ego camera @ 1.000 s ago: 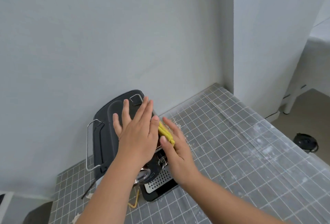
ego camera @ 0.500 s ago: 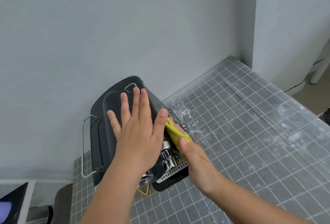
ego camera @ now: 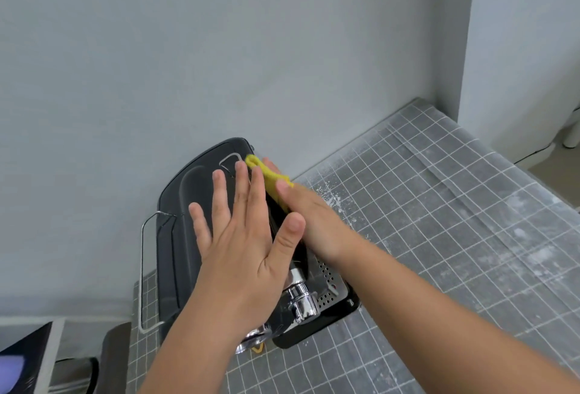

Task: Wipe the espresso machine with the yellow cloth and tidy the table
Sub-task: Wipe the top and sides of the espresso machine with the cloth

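A black espresso machine (ego camera: 179, 236) stands against the wall at the table's back left, seen from above. My left hand (ego camera: 241, 243) lies flat on its top with fingers spread, holding nothing. My right hand (ego camera: 307, 221) presses a folded yellow cloth (ego camera: 266, 177) against the machine's right side, near the back top corner. Below my hands show the chrome brew head (ego camera: 303, 299) and the perforated drip tray (ego camera: 329, 284).
The table (ego camera: 439, 236) carries a grey cutting mat with a white grid, with white powdery smears near the machine's right side. A wire rail (ego camera: 142, 268) sticks out on the machine's left. A small yellow item (ego camera: 257, 349) peeks from under the front. A wall corner (ego camera: 464, 48) rises at the right.
My right hand has slid the yellow cloth along the machine's right side from near the front toward the back top corner. My left hand has stayed flat on top.
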The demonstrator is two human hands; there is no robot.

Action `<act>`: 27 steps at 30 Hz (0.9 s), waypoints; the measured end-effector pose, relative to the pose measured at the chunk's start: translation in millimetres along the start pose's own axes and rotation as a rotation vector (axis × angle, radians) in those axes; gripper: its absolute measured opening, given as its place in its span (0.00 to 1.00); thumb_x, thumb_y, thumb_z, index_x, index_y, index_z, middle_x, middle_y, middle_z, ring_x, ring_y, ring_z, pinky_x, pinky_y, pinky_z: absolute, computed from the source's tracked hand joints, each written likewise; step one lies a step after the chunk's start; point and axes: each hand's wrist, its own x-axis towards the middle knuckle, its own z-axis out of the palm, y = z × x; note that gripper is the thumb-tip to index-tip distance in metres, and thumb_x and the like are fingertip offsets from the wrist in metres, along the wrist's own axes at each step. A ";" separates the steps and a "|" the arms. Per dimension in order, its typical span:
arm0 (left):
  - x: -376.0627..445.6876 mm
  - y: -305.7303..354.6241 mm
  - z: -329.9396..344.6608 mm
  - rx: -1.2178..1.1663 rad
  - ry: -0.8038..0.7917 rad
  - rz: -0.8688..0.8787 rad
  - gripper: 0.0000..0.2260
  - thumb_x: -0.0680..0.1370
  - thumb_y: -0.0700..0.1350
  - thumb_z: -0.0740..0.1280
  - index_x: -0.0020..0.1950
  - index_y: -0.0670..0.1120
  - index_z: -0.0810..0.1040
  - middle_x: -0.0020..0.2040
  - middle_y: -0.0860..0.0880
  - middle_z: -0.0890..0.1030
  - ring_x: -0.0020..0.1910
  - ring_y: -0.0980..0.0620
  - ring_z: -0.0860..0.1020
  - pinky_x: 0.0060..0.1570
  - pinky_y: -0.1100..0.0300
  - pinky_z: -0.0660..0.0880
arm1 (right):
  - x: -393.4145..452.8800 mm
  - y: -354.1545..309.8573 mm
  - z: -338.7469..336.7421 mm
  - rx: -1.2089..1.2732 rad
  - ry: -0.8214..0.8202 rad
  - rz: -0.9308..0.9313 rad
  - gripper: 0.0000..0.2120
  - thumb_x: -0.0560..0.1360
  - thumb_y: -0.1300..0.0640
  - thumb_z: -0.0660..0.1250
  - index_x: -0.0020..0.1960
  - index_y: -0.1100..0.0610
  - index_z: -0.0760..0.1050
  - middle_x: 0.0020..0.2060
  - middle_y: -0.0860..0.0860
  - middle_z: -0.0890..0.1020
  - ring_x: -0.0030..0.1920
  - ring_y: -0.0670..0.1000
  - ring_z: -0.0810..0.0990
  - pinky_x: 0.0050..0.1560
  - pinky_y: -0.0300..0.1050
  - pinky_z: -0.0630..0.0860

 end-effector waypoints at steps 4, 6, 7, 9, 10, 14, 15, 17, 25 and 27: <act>-1.1 0.1 -0.5 0.016 -0.019 -0.007 0.44 0.67 0.76 0.27 0.78 0.55 0.33 0.76 0.62 0.30 0.71 0.62 0.23 0.72 0.48 0.26 | 39.3 14.5 -13.3 -0.045 0.007 0.052 0.22 0.83 0.50 0.48 0.76 0.52 0.60 0.76 0.45 0.59 0.75 0.40 0.54 0.77 0.46 0.47; -2.2 0.3 -0.7 0.012 -0.014 -0.015 0.44 0.66 0.76 0.26 0.78 0.55 0.33 0.76 0.63 0.29 0.71 0.62 0.23 0.72 0.49 0.26 | 39.9 38.0 -20.7 -0.184 0.049 0.102 0.23 0.82 0.45 0.46 0.76 0.47 0.57 0.76 0.44 0.57 0.76 0.41 0.52 0.77 0.51 0.48; -2.6 0.0 -0.3 0.010 -0.012 -0.018 0.44 0.66 0.76 0.26 0.78 0.56 0.33 0.76 0.63 0.29 0.71 0.62 0.23 0.73 0.49 0.27 | 34.6 47.4 -22.0 -0.241 0.065 0.117 0.23 0.81 0.44 0.46 0.76 0.43 0.56 0.76 0.43 0.56 0.76 0.41 0.52 0.77 0.51 0.48; -1.1 -0.3 0.3 -0.003 -0.012 -0.020 0.44 0.65 0.77 0.26 0.78 0.57 0.33 0.76 0.64 0.29 0.71 0.62 0.24 0.73 0.49 0.27 | 23.0 53.7 -20.3 -0.269 0.089 0.098 0.22 0.82 0.45 0.46 0.76 0.41 0.55 0.77 0.42 0.55 0.76 0.40 0.50 0.77 0.49 0.46; 0.1 -0.1 0.3 -0.014 -0.012 -0.020 0.44 0.65 0.77 0.26 0.78 0.57 0.34 0.76 0.64 0.29 0.72 0.62 0.24 0.73 0.49 0.28 | 19.6 51.1 -18.4 -0.262 0.081 0.070 0.22 0.83 0.47 0.46 0.76 0.42 0.56 0.77 0.42 0.55 0.76 0.40 0.49 0.77 0.48 0.44; 1.7 -0.7 0.8 -0.017 -0.007 -0.020 0.44 0.65 0.77 0.27 0.77 0.57 0.34 0.76 0.63 0.30 0.72 0.63 0.24 0.73 0.50 0.27 | 30.7 46.2 -16.4 -0.219 0.047 0.048 0.23 0.81 0.40 0.45 0.75 0.39 0.56 0.76 0.38 0.55 0.77 0.43 0.47 0.77 0.50 0.44; 1.7 -0.7 0.8 -0.018 -0.006 -0.020 0.44 0.65 0.77 0.27 0.77 0.57 0.34 0.76 0.63 0.30 0.72 0.63 0.24 0.73 0.51 0.27 | 34.9 51.5 -18.8 -0.219 0.050 0.057 0.24 0.80 0.39 0.45 0.75 0.39 0.56 0.76 0.38 0.55 0.77 0.42 0.48 0.77 0.51 0.44; 1.1 -0.5 1.1 -0.021 -0.003 -0.019 0.44 0.66 0.77 0.27 0.77 0.57 0.34 0.76 0.63 0.30 0.72 0.63 0.24 0.73 0.51 0.27 | 35.9 63.2 -24.9 -0.251 0.070 0.094 0.25 0.79 0.36 0.44 0.75 0.37 0.55 0.76 0.39 0.55 0.76 0.41 0.49 0.77 0.52 0.45; 1.7 -2.1 2.8 -0.035 0.001 -0.011 0.43 0.66 0.77 0.28 0.77 0.58 0.35 0.76 0.64 0.30 0.72 0.63 0.25 0.73 0.51 0.28 | 13.1 74.0 -23.0 -0.250 0.078 0.131 0.22 0.77 0.33 0.43 0.71 0.27 0.53 0.77 0.39 0.51 0.77 0.45 0.46 0.76 0.57 0.43; 1.9 -2.5 2.6 -0.035 0.003 -0.014 0.43 0.66 0.77 0.28 0.77 0.58 0.35 0.76 0.64 0.30 0.72 0.63 0.25 0.73 0.52 0.28 | 20.7 76.4 -24.8 -0.271 0.070 0.089 0.23 0.77 0.32 0.42 0.71 0.28 0.53 0.77 0.39 0.53 0.76 0.42 0.47 0.76 0.55 0.44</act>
